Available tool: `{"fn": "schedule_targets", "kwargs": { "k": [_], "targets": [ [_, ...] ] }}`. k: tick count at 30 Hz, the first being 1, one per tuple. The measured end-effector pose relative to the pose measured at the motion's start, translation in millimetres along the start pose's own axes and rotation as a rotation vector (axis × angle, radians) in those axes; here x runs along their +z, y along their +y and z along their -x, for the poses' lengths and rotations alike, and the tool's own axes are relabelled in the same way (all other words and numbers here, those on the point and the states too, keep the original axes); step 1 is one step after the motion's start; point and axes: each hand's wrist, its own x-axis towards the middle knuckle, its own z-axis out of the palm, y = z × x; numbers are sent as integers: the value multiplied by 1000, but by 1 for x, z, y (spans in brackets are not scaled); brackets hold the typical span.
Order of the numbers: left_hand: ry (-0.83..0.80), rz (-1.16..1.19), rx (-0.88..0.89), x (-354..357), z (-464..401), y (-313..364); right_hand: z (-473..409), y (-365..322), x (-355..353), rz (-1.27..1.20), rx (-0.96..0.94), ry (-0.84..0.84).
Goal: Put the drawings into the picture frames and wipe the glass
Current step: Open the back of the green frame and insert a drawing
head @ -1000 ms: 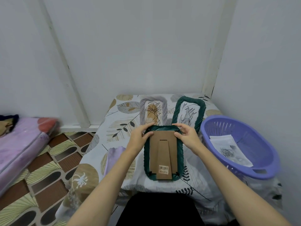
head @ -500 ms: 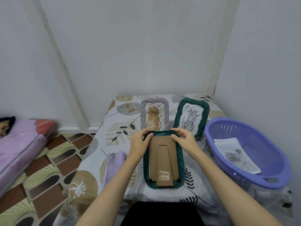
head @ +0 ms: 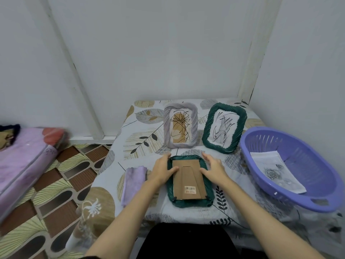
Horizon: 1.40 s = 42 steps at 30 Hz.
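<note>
A dark green picture frame (head: pixel 189 200) lies face down on the leaf-patterned table, its brown cardboard back (head: pixel 188 181) with a barcode sticker facing up. My left hand (head: pixel 162 171) grips the frame's upper left edge, thumb on the cardboard. My right hand (head: pixel 212 170) grips its upper right edge the same way. Behind it a grey frame (head: pixel 180 126) and a second green frame (head: pixel 225 127) stand upright, each with a scribbled drawing inside. A folded lilac cloth (head: pixel 133 182) lies left of the flat frame.
A purple plastic basket (head: pixel 291 195) sits at the table's right, holding a rose drawing (head: pixel 276 173). White walls close in behind and to the right. A pink-covered mattress (head: pixel 20 161) lies on the patterned floor at left.
The view has tilted down, so everything sits lower and larger in frame. My hands have slid slightly down the face-down frame's sides, thumbs now on the cardboard back.
</note>
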Motion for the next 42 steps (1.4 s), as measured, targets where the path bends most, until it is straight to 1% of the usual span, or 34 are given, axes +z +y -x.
{"fn": "schedule_targets", "kwargs": {
  "k": [4,6,9,11,13,16,22,28,34,42],
  "targets": [
    [38,-59,137,-4,23,5,32,3,-16,58,-171,8],
    [26,-47,202,-7,42,7,56,8,-21,68,-229,-39],
    [-15,-2,264,-9,71,11,88,13,-24,160,-227,-152],
    [-60,-6,285,-10,85,12,98,16,-21,244,-230,-174],
    [-122,-44,285,-9,93,10,101,17,-19,301,-228,-167],
    [-175,-92,267,-8,99,4,102,17,-14,341,-241,-101],
    [-84,12,229,0,109,-6,107,19,-10,312,-247,-30],
    [-35,163,152,7,110,-10,107,21,-7,284,-250,-18],
    [-59,222,127,9,109,-7,107,24,-9,275,-255,-27],
    [-83,188,171,15,108,-6,110,29,-17,293,-267,-59]
  ]
}}
